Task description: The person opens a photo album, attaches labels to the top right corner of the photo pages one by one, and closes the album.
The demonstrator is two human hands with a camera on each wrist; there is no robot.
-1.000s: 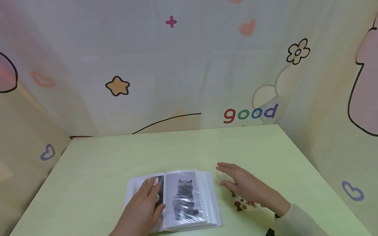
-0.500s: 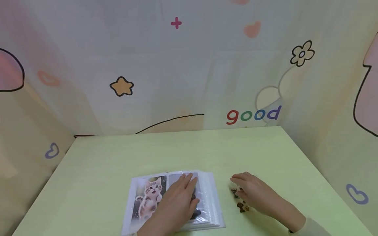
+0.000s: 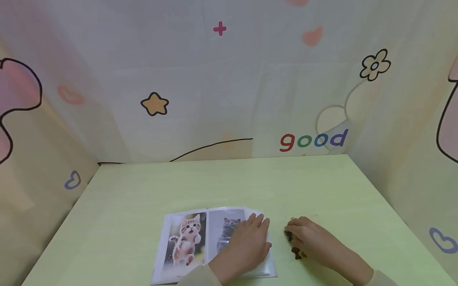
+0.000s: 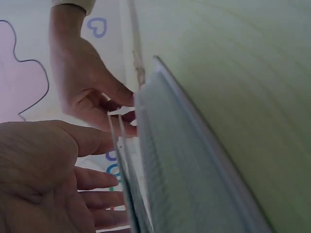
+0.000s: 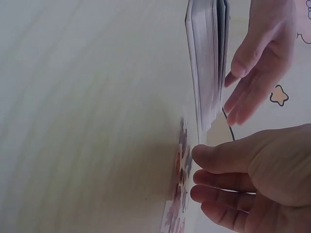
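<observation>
An open photo album (image 3: pixel 184 274) lies on the table, a kitten photo (image 3: pixel 186 238) on its left page and a grey cat photo (image 3: pixel 229 228) on its right. My left hand (image 3: pixel 247 244) lies over the right page with straight fingers reaching its outer edge. In the left wrist view, its thumb is at the edge of a couple of loose leaves (image 4: pixel 127 165). My right hand (image 3: pixel 311 240) is low over a clear sheet with small brown figures (image 5: pixel 181 170), right of the album. Its fingers are loosely bent, their tips close to the sheet; contact is unclear.
The pale green table (image 3: pixel 179 182) runs back to a printed cloth wall (image 3: pixel 186 79) with a star, a flower and the word "good". More cloth encloses both sides. The album's thick stack of pages (image 4: pixel 180 160) stands above its cover.
My left hand has moved right, from the left page across to the right page's edge, uncovering the kitten photo. My right hand has lowered toward the clear sheet, its fingers bending.
</observation>
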